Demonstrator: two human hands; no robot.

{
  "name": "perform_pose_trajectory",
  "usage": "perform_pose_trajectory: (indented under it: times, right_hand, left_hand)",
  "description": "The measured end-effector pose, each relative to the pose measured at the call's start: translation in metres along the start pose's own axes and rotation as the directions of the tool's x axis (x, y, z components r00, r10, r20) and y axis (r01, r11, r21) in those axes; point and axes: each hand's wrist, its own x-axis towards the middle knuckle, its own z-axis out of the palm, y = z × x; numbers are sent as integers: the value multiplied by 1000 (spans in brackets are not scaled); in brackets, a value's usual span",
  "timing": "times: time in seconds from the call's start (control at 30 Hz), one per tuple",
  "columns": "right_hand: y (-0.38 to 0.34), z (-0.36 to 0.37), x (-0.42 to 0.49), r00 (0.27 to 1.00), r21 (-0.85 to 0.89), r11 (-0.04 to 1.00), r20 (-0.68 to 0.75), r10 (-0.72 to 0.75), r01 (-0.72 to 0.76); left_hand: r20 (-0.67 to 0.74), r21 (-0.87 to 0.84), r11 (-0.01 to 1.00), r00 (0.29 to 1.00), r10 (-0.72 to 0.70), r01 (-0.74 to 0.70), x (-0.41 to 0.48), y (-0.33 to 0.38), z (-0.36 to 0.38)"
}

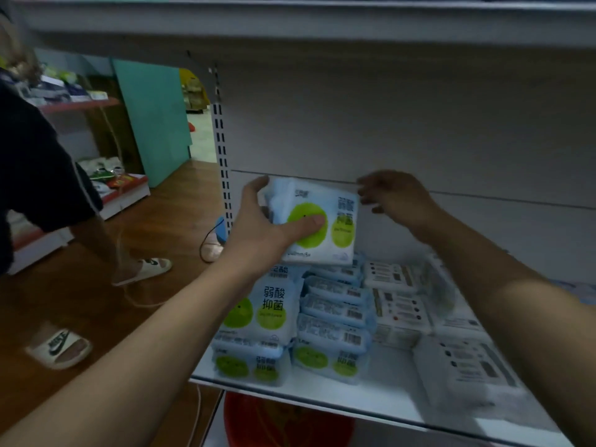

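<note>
- A second person in dark clothes stands at the far left on the wooden floor. A white sandal shows lower down on the same floor.
- The left hand grips a blue-and-white pack with green circles. Its thumb lies across the front and its fingers wrap the pack's left edge.
- The pack is held tilted in the air, above the stacks of matching packs at the left end of the white shelf.
- The right hand is at the pack's upper right corner with its fingers bent. It is blurred, so I cannot tell whether it holds the pack.
- White packs with barcodes lie to the right of the stacks on the shelf.
</note>
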Motion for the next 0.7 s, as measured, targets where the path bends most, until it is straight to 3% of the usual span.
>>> perform_pose_trajectory:
  times: [0.03, 0.1, 0.17, 0.27, 0.4, 0.6, 0.7]
  right_hand:
    - [-15, -14, -8, 995, 25, 997, 54, -79, 77]
    - [-40, -35, -23, 953, -133, 975, 270, -139, 180]
    - [-57, -42, -33, 874, -321, 912, 480, -75, 254]
    - [-57, -41, -38, 795, -305, 906, 604, -54, 293]
    - [-51, -31, -41, 876, -364, 887, 474, -86, 284]
    - [-6, -21, -18, 963, -659, 728, 269, -8, 190]
    - [13, -11, -5, 972, -738, 662, 228, 57, 134]
  left_hand:
    - [27, 12, 1000, 1000, 8, -8, 0, 2, 7]
    - [66, 9, 999, 997, 32, -33, 2, 6, 19]
    - [111, -18, 997, 991, 74, -72, 3, 10, 29]
    - [185, 1, 988, 971, 151, -154, 3, 13, 38]
    - [209, 27, 987, 966, 152, -161, 6, 4, 35]
    - [52, 363, 895, 965, 257, -258, -9, -3, 16]
    - [236, 511, 775, 928, 289, -371, -31, -3, 19]
